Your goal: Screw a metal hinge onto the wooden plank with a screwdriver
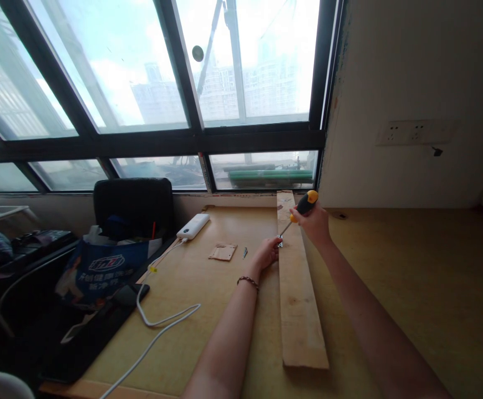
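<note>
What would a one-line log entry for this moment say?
right hand: grips screwdriver, tip down at plank | left hand: steadies small metal piece on plank | nearby: loose screws, power bank

Bare forearms, no sleeves; both hands ungloved. Thin beaded bracelet point(248, 282) on left wrist, dark reddish-brown beads.
</note>
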The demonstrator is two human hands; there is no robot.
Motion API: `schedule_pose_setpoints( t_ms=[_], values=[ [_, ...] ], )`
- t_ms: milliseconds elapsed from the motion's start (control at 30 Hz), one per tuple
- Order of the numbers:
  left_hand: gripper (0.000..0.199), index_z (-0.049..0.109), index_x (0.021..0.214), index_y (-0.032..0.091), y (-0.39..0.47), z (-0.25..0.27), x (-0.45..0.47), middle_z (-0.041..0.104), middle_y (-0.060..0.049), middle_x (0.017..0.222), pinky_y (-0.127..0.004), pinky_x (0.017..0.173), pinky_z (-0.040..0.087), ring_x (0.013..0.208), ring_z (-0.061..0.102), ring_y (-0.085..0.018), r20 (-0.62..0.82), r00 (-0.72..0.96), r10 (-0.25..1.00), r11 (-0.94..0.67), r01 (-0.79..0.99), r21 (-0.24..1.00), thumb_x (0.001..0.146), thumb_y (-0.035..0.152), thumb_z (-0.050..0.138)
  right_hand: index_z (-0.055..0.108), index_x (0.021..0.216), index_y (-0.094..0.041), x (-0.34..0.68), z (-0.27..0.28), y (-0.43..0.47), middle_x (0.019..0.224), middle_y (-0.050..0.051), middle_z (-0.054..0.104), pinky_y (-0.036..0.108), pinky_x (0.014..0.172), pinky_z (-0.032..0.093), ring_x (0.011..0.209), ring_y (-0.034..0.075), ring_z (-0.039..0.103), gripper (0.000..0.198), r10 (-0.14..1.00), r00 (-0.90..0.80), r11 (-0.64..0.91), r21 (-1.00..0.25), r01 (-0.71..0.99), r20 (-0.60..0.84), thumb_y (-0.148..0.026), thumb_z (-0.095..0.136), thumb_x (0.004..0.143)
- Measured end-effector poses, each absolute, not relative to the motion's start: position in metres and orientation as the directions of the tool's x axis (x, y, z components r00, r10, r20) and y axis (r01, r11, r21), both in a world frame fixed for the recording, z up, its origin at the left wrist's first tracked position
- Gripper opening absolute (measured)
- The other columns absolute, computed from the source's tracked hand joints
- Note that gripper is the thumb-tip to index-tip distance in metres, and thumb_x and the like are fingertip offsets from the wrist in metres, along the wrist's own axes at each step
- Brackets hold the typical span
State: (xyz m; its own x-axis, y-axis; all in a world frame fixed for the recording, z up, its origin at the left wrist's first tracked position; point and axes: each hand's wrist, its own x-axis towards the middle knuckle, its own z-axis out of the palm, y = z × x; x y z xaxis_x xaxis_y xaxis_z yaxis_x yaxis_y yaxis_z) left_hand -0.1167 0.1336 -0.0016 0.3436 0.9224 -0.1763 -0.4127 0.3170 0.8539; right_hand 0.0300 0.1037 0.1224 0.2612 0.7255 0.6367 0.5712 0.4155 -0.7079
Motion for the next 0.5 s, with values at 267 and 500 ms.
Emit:
schedule_pose_setpoints(
  t_ms=[267, 500],
  values=[
    [0.014, 0.058, 0.081, 0.012, 0.1377, -0.0070, -0.1176, 0.063, -0.006, 0.066, -0.028, 0.063, 0.050, 0.061, 0.062, -0.016, -0.148, 0.367, 0.918, 0.296, -0.389, 0.872, 0.070, 0.021, 0.058, 0.043, 0.091, -0.020, 0.0282, 0.1280, 0.1039, 0.085, 0.005, 0.067, 0.028, 0.043, 0.052, 0.048, 0.015, 0.062, 0.041, 0.886, 0.059, 0.441, -0.876, 0.196, 0.459, -0.039, 0.066, 0.062],
    [0.010, 0.057, 0.078, 0.013, 0.1389, -0.0082, -0.1167, 0.063, -0.005, 0.064, -0.027, 0.061, 0.050, 0.060, 0.062, -0.015, -0.161, 0.361, 0.919, 0.311, -0.408, 0.858, 0.070, 0.019, 0.057, 0.051, 0.074, -0.019, 0.0298, 0.1298, 0.1002, 0.066, 0.005, 0.066, 0.031, 0.049, 0.052, 0.054, 0.022, 0.064, 0.037, 0.780, 0.273, 0.383, -0.776, 0.502, 0.562, -0.046, 0.069, 0.057]
  ],
)
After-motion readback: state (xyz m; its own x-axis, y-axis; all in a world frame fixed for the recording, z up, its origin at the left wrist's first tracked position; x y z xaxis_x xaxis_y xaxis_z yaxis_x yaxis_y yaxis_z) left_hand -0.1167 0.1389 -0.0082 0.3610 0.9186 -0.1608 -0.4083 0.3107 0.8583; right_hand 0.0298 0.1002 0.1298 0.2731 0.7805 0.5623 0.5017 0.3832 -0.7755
